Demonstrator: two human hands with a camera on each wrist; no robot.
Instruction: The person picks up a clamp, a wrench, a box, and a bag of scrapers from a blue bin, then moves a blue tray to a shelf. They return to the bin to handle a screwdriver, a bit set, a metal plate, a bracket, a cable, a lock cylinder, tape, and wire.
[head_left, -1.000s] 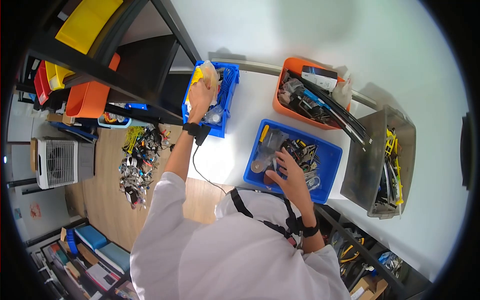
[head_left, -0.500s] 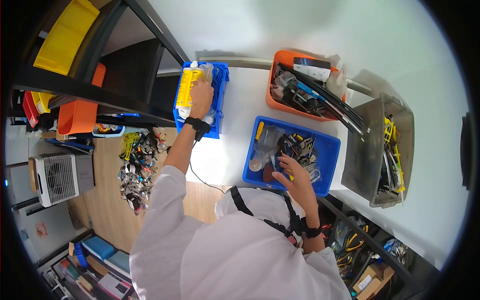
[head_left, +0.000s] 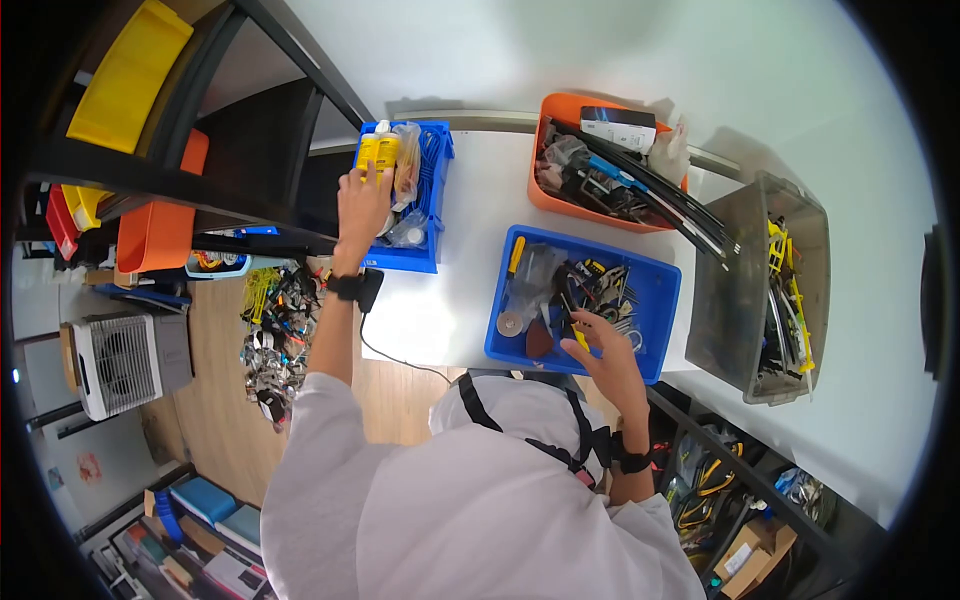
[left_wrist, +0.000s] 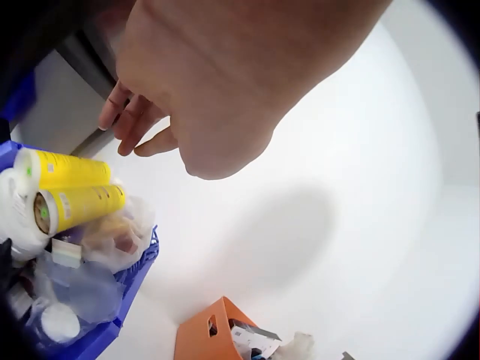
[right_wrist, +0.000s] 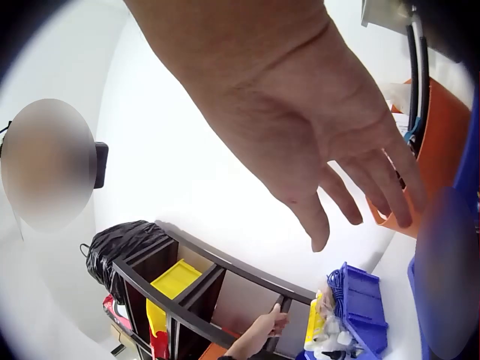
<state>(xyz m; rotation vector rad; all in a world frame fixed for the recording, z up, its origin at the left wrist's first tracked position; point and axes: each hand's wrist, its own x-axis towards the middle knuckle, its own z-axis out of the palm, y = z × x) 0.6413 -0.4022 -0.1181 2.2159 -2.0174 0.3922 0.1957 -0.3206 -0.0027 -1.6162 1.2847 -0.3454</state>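
Note:
My left hand (head_left: 362, 212) hovers over the near left part of a blue bin (head_left: 433, 225), beside yellow-labelled cartridges (head_left: 378, 149). In the left wrist view the fingers of my left hand (left_wrist: 176, 109) hang loosely, apart from the yellow cartridges (left_wrist: 79, 187), and hold nothing. Clear plastic bags (left_wrist: 112, 236) lie beside them in that bin. Over a shallow blue tray (head_left: 655, 300) of tools, my right hand (head_left: 612, 362) has its fingers spread and seems to hold nothing. A yellow-handled tool (head_left: 516, 255), a round disc (head_left: 509, 323) and several small tools lie in the tray.
Behind the tray stands an orange bin (head_left: 600, 213) with long black strips jutting out to the right. A grey translucent bin (head_left: 722, 315) is at the right. Black shelving (head_left: 300, 150) rises at the left; a thin cable (head_left: 400, 360) trails from the left wrist.
My left hand has moved left, off the bags in the blue bin, and more of the bags and blue cable shows. The right hand stays over the tray. The head view has shifted slightly.

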